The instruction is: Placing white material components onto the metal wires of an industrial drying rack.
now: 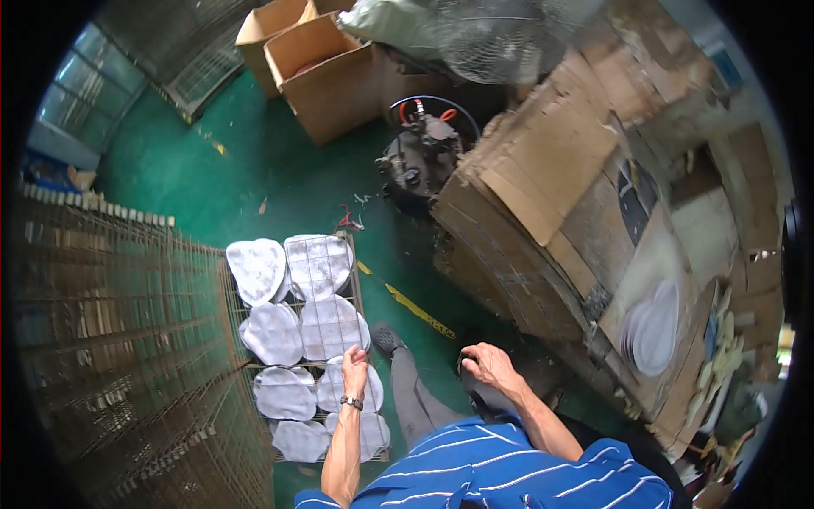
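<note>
Wire rack (355,270), one, lying low over green floor: we are counting eight positions of white ovals (273,333), two columns of four, running from its far edge to its near edge.
Left hand (354,371): hovering over or touching the right column near the rack's right edge; fingers are curling, but we cannot tell whether they are gripping anything.
Right hand (493,365): bending its fingers between rack and cardboard-covered bench (543,187); we cannot tell whether it is holding anything.
White disc stack (655,331): sitting near the bench's near end.
Upright wire racks (127,339): standing beyond the low rack's left edge.
</note>
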Available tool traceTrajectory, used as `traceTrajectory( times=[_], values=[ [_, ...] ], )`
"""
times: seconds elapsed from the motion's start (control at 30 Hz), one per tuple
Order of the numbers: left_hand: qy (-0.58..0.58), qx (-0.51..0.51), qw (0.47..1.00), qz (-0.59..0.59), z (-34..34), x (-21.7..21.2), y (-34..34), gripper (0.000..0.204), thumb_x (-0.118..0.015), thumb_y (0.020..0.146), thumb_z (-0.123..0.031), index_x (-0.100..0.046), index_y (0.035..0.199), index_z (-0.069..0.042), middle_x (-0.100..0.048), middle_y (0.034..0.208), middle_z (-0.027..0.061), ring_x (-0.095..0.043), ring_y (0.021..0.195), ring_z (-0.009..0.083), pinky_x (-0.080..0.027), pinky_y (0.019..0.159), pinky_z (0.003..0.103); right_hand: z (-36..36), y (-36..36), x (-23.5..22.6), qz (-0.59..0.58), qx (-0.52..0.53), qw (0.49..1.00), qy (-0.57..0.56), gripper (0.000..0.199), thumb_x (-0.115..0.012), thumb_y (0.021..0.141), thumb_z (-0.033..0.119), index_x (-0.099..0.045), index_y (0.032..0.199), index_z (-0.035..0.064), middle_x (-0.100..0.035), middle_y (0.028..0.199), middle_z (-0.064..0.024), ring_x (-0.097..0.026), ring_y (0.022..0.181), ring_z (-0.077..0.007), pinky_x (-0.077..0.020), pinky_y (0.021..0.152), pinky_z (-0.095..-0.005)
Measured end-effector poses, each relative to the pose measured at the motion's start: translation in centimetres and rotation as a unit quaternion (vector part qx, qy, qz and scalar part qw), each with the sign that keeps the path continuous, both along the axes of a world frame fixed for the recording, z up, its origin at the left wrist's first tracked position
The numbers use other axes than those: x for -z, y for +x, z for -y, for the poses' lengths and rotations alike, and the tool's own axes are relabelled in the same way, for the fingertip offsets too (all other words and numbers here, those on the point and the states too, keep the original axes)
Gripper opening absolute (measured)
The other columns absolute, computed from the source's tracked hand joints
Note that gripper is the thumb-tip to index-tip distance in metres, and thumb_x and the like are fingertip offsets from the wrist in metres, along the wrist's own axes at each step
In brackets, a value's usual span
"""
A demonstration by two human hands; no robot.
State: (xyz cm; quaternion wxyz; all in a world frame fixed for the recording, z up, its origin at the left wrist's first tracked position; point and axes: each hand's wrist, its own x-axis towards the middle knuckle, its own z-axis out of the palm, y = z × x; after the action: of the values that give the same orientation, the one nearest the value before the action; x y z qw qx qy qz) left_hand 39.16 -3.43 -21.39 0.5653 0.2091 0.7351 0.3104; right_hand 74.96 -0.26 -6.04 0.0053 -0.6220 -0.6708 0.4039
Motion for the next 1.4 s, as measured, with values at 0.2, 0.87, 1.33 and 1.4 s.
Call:
traceTrajectory(
  times=[0.2, 0.87, 1.33, 1.4],
  values=[
    [0.051, -0.004, 0.999, 0.018, 0.2, -7.7, 4.2, 0.069, -0.046, 0.074, 0.007, -0.047, 0.141, -0.006, -0.062, 0.123, 0.0102, -0.061, 0.111, 0.0206, -0.054, 0.090, 0.036, 5.5, 10.0, -2.4, 0.027, 0.094, 0.994, 0.046, 0.034, -0.062, 0.087, 0.025, -0.072, 0.112, 0.0054, -0.069, 0.102, -0.0197, -0.066, 0.101, -0.0366, -0.0536, 0.090, -0.0463],
    [-0.048, 0.217, 0.969, 0.108, 4.8, -12.6, 21.5, 0.054, -0.054, 0.084, -0.006, -0.049, 0.137, 0.002, -0.064, 0.118, 0.0157, -0.067, 0.107, 0.0289, -0.057, 0.091, 0.044, 17.7, 34.9, -1.6, 0.168, 0.567, 0.769, 0.243, 0.024, -0.072, 0.086, 0.023, -0.069, 0.103, 0.0060, -0.065, 0.097, -0.0158, -0.063, 0.094, -0.0362, -0.0515, 0.081, -0.0461],
    [-0.062, 0.244, 0.965, 0.079, 6.0, -13.5, 23.7, 0.047, -0.059, 0.088, -0.008, -0.055, 0.134, -0.002, -0.066, 0.118, 0.0136, -0.066, 0.105, 0.0250, -0.055, 0.091, 0.041, 18.5, 52.5, -2.5, 0.321, 0.553, 0.735, 0.225, 0.019, -0.078, 0.081, 0.023, -0.075, 0.096, 0.0126, -0.070, 0.089, -0.0112, -0.064, 0.091, -0.0331, -0.0503, 0.080, -0.0464],
    [-0.037, 0.256, 0.961, 0.094, 5.7, -14.1, 24.8, 0.046, -0.062, 0.088, -0.010, -0.055, 0.133, -0.001, -0.066, 0.119, 0.0138, -0.066, 0.106, 0.0250, -0.056, 0.089, 0.040, 17.3, 53.8, -4.5, 0.292, 0.555, 0.755, 0.190, 0.017, -0.077, 0.081, 0.023, -0.075, 0.093, 0.0117, -0.072, 0.086, -0.0110, -0.066, 0.087, -0.0332, -0.0514, 0.077, -0.0464]
  ],
)
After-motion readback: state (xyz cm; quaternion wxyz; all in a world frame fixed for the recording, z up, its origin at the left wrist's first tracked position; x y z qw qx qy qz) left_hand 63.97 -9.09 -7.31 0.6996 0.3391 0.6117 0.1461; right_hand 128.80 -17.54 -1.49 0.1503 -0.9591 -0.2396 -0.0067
